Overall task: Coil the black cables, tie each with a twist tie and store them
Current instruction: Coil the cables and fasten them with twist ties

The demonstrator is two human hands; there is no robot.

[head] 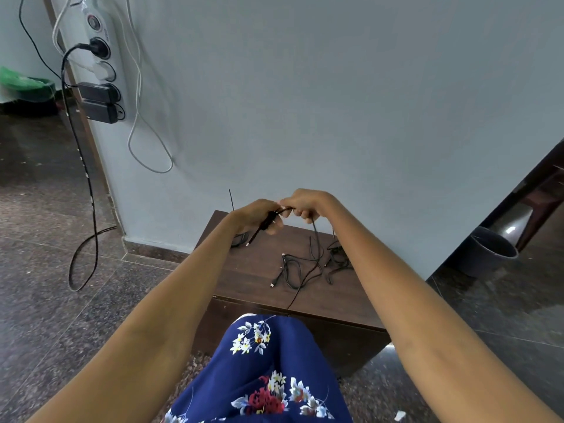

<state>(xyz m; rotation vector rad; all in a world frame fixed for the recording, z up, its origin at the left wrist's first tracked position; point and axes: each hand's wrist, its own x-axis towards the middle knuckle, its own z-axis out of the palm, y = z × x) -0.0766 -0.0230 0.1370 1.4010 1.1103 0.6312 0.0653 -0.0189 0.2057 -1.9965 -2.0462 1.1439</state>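
Observation:
Above a low dark wooden cabinet [253,279], both my hands hold one black cable [314,233]. My left hand [254,216] grips the plug end, which sticks out down and to the left. Close beside it, my right hand [305,204] is curled round the same cable, whose length hangs down to the cabinet top and trails over its front edge. Several loose black cables [305,267] lie tangled on the cabinet top. A small dark coil [239,239] lies at the cabinet's back left, partly hidden by my left arm. A thin black tie [231,199] stands up behind my left hand.
A white power strip [103,65] with black plugs hangs on the wall at upper left, its black and white cords trailing down to the floor. A grey bucket [491,251] stands on the floor at right. My knee in blue floral cloth [262,370] touches the cabinet front.

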